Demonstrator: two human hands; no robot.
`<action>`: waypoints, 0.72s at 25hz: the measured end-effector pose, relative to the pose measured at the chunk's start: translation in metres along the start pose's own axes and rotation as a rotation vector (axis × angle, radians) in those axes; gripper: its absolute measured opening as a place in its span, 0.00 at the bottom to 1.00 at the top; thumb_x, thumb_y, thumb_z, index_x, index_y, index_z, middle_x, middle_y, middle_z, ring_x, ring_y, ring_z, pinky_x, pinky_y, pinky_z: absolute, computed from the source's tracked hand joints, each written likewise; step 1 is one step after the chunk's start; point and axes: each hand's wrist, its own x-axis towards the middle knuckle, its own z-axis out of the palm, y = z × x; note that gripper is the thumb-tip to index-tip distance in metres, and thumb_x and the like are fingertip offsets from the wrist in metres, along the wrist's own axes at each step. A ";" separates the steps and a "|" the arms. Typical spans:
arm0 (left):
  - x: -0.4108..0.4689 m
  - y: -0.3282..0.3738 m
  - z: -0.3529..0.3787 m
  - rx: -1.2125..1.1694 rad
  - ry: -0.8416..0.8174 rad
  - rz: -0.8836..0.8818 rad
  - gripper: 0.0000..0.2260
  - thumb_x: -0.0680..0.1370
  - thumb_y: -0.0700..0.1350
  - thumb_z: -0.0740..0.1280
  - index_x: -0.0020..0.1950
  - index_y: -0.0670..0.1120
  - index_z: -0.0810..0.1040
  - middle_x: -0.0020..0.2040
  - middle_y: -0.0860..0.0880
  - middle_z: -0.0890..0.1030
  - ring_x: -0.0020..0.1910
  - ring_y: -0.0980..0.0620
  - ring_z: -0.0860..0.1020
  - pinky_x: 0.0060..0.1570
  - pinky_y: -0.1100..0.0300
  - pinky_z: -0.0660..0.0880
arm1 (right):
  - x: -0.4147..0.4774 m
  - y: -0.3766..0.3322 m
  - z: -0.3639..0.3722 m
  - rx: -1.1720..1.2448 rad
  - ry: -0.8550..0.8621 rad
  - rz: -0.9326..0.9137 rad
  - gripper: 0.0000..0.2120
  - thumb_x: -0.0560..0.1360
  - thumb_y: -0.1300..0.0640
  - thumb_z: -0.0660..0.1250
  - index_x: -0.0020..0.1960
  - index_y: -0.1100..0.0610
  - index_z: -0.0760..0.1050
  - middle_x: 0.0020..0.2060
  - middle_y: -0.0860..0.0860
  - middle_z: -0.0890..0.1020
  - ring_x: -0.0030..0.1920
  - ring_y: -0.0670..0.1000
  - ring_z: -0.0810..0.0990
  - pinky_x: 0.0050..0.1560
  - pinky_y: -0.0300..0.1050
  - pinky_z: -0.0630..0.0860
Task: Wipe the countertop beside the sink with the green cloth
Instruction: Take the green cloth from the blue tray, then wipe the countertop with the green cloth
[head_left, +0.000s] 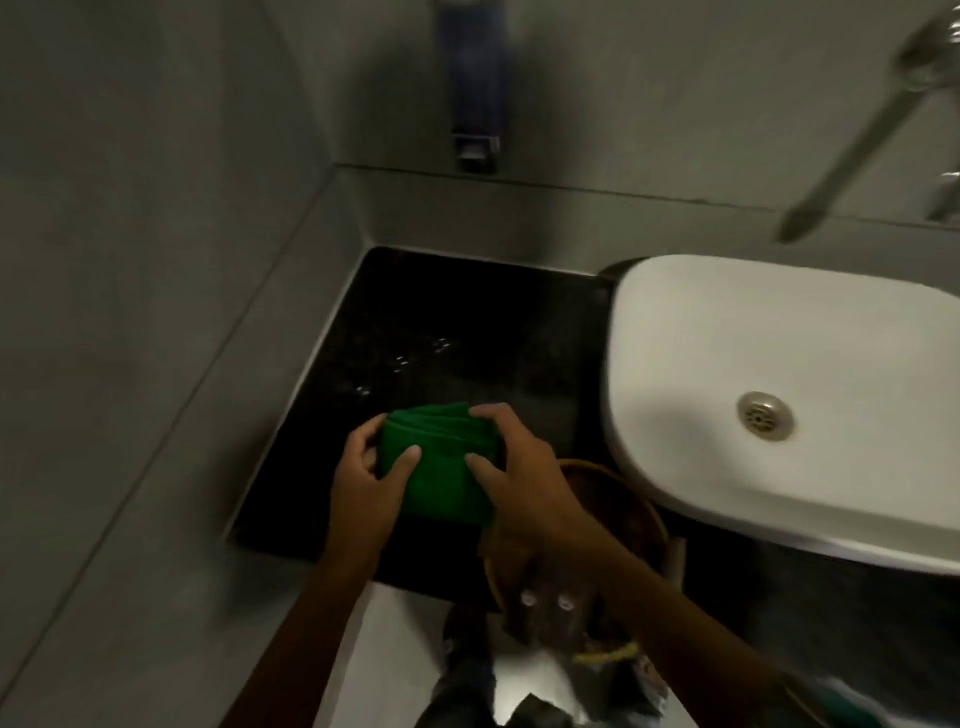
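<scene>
left hand (363, 483) bare | right hand (519, 467) bare | forearms unsleeved | dark trousers (462, 691)

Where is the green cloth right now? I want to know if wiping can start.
In the head view, the green cloth is folded on the dark countertop, left of the white sink, gripped between the left hand and right hand.

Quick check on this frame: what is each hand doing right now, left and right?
Left hand: closed on the left edge of the folded green cloth.
Right hand: closed on the cloth's right side, over the dark countertop.
</scene>
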 end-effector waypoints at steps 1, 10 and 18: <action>0.017 -0.014 -0.024 0.067 0.031 -0.015 0.21 0.76 0.42 0.70 0.68 0.49 0.71 0.61 0.43 0.79 0.53 0.48 0.81 0.49 0.52 0.81 | 0.019 -0.004 0.032 -0.043 -0.066 -0.001 0.21 0.76 0.60 0.67 0.67 0.51 0.66 0.48 0.51 0.79 0.47 0.49 0.82 0.36 0.24 0.73; 0.074 -0.099 -0.068 0.999 -0.004 0.372 0.32 0.76 0.60 0.61 0.76 0.45 0.64 0.77 0.38 0.62 0.76 0.37 0.61 0.74 0.39 0.58 | 0.141 0.065 0.022 -0.658 0.380 0.197 0.20 0.78 0.54 0.61 0.69 0.60 0.67 0.69 0.63 0.70 0.69 0.64 0.68 0.67 0.59 0.69; 0.155 -0.103 -0.016 1.091 0.119 0.318 0.30 0.78 0.61 0.55 0.75 0.44 0.65 0.75 0.35 0.64 0.76 0.36 0.59 0.73 0.36 0.56 | 0.164 0.127 -0.002 -0.896 0.435 0.328 0.28 0.82 0.45 0.51 0.77 0.58 0.54 0.78 0.61 0.55 0.78 0.59 0.51 0.76 0.65 0.48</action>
